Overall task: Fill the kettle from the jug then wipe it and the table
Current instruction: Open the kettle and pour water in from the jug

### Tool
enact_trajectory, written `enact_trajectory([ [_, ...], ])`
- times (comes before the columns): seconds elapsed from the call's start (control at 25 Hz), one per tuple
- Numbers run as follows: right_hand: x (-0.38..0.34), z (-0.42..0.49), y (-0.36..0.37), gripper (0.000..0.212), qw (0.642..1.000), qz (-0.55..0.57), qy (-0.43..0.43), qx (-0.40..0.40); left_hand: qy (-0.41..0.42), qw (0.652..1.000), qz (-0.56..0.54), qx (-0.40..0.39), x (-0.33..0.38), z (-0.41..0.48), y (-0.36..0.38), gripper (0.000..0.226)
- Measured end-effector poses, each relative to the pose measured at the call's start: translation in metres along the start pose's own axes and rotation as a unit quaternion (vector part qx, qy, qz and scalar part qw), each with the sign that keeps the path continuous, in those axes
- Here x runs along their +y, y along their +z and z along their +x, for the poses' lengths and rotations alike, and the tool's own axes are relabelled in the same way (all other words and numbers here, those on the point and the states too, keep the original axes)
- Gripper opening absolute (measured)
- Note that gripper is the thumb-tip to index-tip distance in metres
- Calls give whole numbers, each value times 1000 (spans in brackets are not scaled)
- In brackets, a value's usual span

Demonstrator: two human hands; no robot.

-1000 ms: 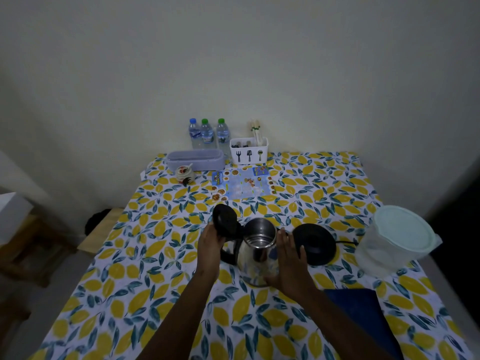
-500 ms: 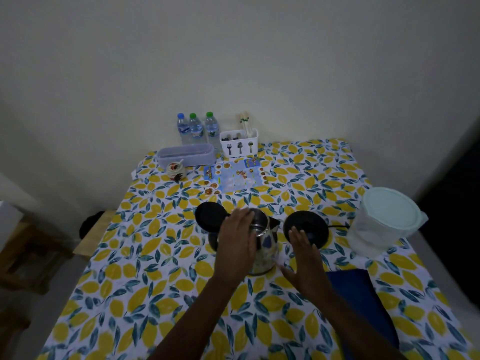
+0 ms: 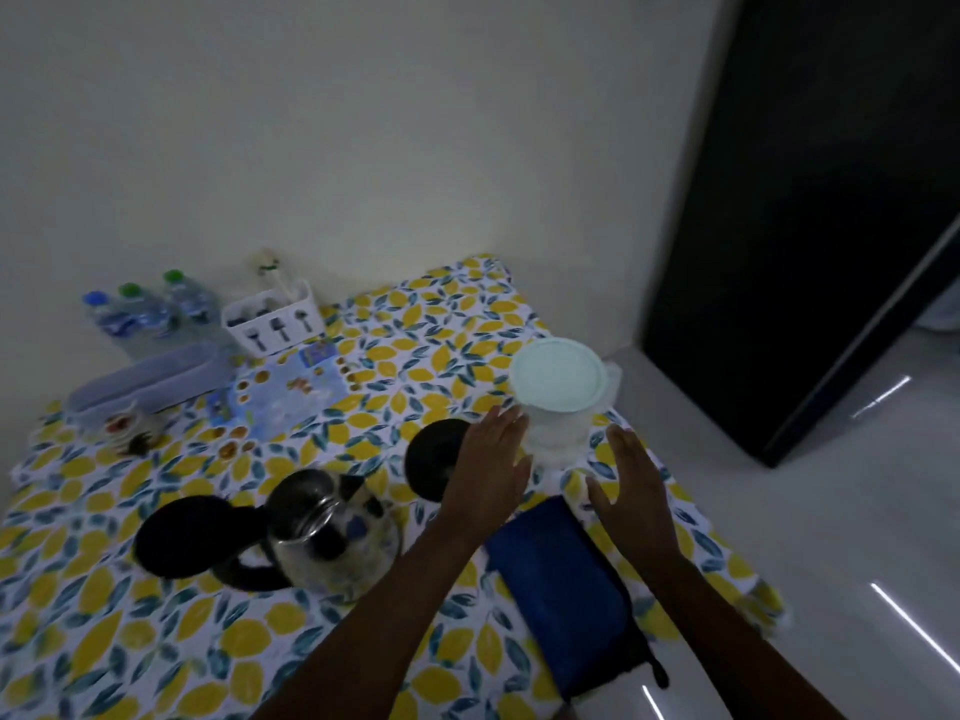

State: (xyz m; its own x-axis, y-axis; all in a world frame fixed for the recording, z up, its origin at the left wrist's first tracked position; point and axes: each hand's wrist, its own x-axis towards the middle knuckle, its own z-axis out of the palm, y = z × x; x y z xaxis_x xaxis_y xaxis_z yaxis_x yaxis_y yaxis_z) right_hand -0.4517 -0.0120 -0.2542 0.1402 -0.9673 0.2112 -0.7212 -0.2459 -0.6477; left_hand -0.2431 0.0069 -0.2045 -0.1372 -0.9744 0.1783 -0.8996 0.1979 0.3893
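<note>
Both hands, left hand (image 3: 491, 467) and right hand (image 3: 631, 488), are flanking the jug (image 3: 558, 402) with fingers spread open, gripping nothing.

A yellow-lemon, teal-leaf print is covering the desk (image 3: 156, 641); the jug (image 3: 558, 407) is wearing a pale mint lid, the cloth (image 3: 561, 589) is showing deep blue, the kettle (image 3: 322, 532) is gleaming silver and black.

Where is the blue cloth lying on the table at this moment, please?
In the head view, the blue cloth lies folded near the table's right edge, between the person's forearms, just in front of the lidded jug and right of the open kettle.
</note>
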Motion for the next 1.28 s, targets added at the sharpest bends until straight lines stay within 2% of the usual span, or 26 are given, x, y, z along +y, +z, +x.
enact_trajectory([
  [0.12,18,34,-14,54,998,18,29,44,20,1000,8,-6,17,39,12,55],
  [0.24,24,81,-22,46,989,97,95,50,15,998,32,-43,28,66,24,60],
  [0.36,28,125,-20,39,976,174,129,-10,12,991,116,-68,27,72,37,67],
  [0.44,30,141,-16,32,962,230,127,-75,7,992,112,-58,24,69,39,67],
  [0.64,47,146,-14,31,954,216,171,-117,30,996,80,-18,17,56,39,62],
  [0.76,48,132,-14,48,943,222,196,-151,29,998,49,0,16,45,41,59],
  [1.0,27,99,-2,53,923,303,221,-82,-28,999,-24,10,15,25,26,48],
  [1.16,5,90,-3,50,925,305,199,-111,-19,999,-13,32,13,0,-3,61],
  [1.28,-27,82,0,51,926,311,156,-149,-40,999,1,-30,12,-18,-33,88],
])
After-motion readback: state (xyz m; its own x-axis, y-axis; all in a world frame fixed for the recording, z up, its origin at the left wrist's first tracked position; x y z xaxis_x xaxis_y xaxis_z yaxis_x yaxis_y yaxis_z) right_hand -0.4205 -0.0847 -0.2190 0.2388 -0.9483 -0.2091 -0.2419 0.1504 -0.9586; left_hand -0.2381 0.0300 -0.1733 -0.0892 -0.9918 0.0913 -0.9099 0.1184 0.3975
